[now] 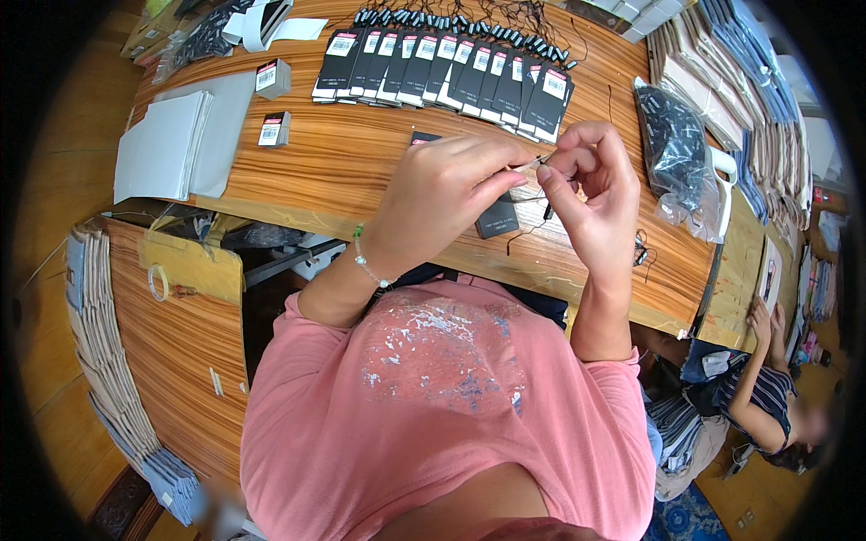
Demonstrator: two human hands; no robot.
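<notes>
Above the near part of the table, my left hand (pixel 442 194) and my right hand (pixel 600 185) meet with fingertips pinched on a thin cord (pixel 530 199). A pale, narrow piece shows between the fingertips, too small to name. The cord's small black end piece (pixel 548 211) dangles by my right thumb. Just under the hands a black hang tag (pixel 497 221) lies on the wood, partly covered by my left hand. Farther back, a fanned row of black hang tags (pixel 418 68) with white and red stickers spreads out, their black cords (pixel 469 27) pointing away from me.
Two small sticker stacks (pixel 272 79) and white paper sheets (pixel 162 149) lie left. To the right are a plastic bag of black cords (pixel 672 135), a white handled tool (pixel 724 194) and folded garments (pixel 758 90). Another person (pixel 758 397) works at far right.
</notes>
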